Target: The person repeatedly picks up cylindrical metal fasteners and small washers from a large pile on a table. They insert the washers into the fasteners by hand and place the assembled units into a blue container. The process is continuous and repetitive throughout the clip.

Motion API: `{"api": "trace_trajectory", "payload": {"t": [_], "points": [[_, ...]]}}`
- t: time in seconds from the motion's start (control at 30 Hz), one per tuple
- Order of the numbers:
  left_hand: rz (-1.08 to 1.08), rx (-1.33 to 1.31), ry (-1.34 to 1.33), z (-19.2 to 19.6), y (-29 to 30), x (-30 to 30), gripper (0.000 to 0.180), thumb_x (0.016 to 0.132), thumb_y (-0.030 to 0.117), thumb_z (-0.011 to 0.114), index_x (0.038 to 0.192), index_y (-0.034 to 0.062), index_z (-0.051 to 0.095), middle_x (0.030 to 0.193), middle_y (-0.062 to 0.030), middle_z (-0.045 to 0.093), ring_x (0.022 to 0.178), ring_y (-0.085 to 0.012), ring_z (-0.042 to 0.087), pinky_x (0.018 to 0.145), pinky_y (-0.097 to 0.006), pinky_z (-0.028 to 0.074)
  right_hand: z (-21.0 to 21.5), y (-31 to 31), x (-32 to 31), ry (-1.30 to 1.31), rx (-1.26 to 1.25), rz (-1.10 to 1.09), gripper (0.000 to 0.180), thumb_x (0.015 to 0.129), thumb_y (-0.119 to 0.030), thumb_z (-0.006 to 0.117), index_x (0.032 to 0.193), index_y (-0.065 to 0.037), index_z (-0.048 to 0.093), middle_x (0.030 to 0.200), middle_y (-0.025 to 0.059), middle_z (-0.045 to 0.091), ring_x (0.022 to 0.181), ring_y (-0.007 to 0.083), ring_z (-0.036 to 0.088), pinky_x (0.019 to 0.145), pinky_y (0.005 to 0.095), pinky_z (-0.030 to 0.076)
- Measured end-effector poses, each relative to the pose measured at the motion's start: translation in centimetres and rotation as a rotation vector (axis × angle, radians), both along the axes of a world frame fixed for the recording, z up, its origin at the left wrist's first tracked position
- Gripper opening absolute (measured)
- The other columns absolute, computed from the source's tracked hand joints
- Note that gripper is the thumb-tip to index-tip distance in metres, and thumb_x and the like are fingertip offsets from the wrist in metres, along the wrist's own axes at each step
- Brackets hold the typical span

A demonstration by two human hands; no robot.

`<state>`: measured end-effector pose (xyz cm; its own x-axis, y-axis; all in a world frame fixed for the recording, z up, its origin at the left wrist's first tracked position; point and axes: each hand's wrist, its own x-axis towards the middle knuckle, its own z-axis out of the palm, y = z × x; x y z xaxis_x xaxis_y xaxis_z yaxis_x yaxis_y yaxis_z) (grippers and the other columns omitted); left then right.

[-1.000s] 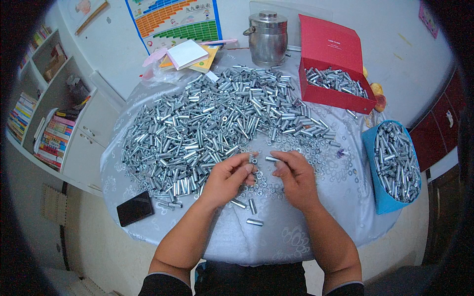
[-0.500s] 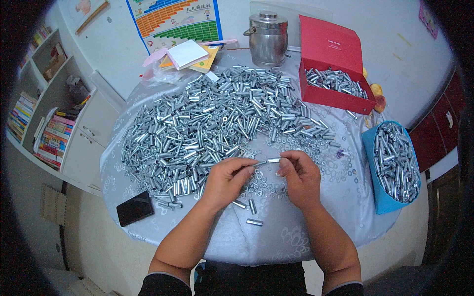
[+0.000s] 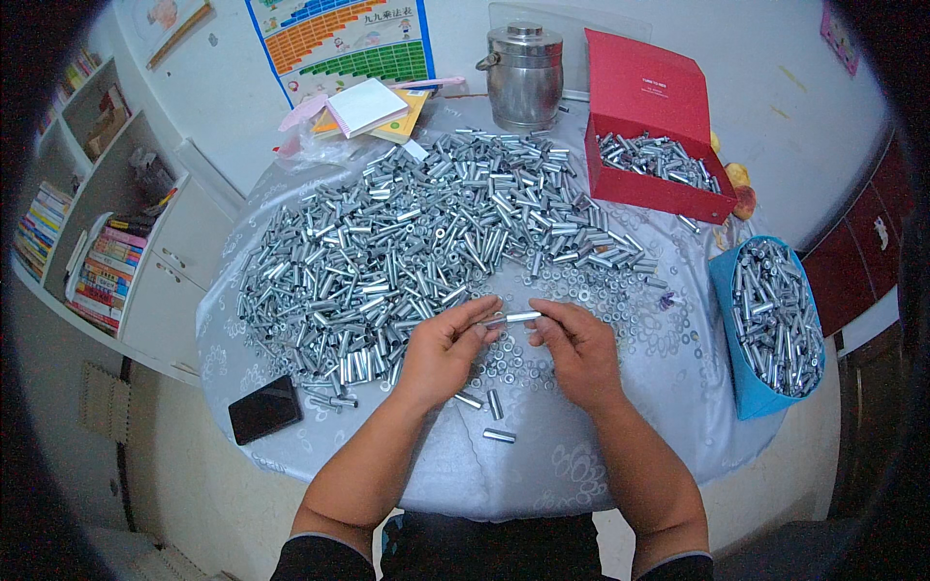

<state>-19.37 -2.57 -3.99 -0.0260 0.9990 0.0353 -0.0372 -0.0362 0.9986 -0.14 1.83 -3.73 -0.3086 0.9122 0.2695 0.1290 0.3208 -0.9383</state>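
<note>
Over the near middle of the table, my left hand (image 3: 436,356) pinches a thin metal rod (image 3: 497,321), perhaps a bolt, mostly covered by the fingers. A shiny metal sleeve (image 3: 523,317) lies in line with it, its left end meeting the rod. My right hand (image 3: 584,360) is closed, thumb and fingertips at the sleeve's right end. Below the hands are scattered small washers (image 3: 513,366). Three loose sleeves lie nearer me, one of them a short sleeve (image 3: 499,437) close to the front. Behind my left hand spreads a big heap of metal sleeves (image 3: 387,261).
A red box (image 3: 659,200) with its lid up and a blue bin (image 3: 751,392), both holding metal pieces, stand on the right. A black phone (image 3: 264,411) lies at the left edge. At the back are a steel pot (image 3: 526,82) and a white notebook (image 3: 368,107).
My right hand has moved slightly left, toward my left hand. The sleeve has come closer to the left fingers, and less of the thin rod shows.
</note>
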Motion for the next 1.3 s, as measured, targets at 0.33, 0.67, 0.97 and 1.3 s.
{"api": "trace_trajectory", "payload": {"t": [0.33,0.67,0.97,1.3], "points": [[-0.014,0.014,-0.069,0.3,0.1,0.2,0.040,0.098,-0.004,0.042,0.137,-0.0055,0.045,0.139,-0.0180,0.050,0.128,-0.0289,0.051,0.103,-0.038,0.047,0.8,0.0,0.2,-0.112,0.055,0.024,0.024,0.086,-0.008,0.067,0.109,-0.004,0.069,0.088,0.0113,0.066,0.079,0.0210,0.063,0.070,0.0317,0.049],[-0.116,0.139,0.030,0.2,-0.3,1.2,0.045,0.097,-0.004,0.041,0.142,-0.0054,0.037,0.143,-0.0203,0.045,0.131,-0.0296,0.048,0.104,-0.038,0.046,0.9,-0.4,-0.3,-0.285,0.203,0.061,0.022,0.085,-0.013,0.069,0.105,-0.008,0.071,0.081,0.0103,0.065,0.070,0.0228,0.063,0.066,0.0327,0.049],[-0.018,-0.085,-0.026,0.4,-0.3,0.8,0.028,0.090,0.005,0.066,0.115,-0.0064,0.063,0.100,-0.0131,0.070,0.089,-0.0194,0.069,0.080,-0.030,0.057,0.7,-0.2,-0.1,-0.187,0.166,0.026,0.023,0.086,-0.013,0.068,0.107,-0.004,0.071,0.086,0.0124,0.069,0.073,0.0214,0.066,0.067,0.0311,0.051],[0.178,-0.165,-0.270,1.3,0.5,-0.5,0.020,0.092,0.010,0.065,0.106,-0.0046,0.066,0.086,-0.0118,0.069,0.068,-0.0165,0.068,0.061,-0.026,0.057,0.5,0.2,-0.4,-0.006,-0.247,-0.155,0.015,0.089,-0.015,0.066,0.096,-0.003,0.071,0.085,0.0123,0.069,0.071,0.0196,0.065,0.067,0.0310,0.051]]}}
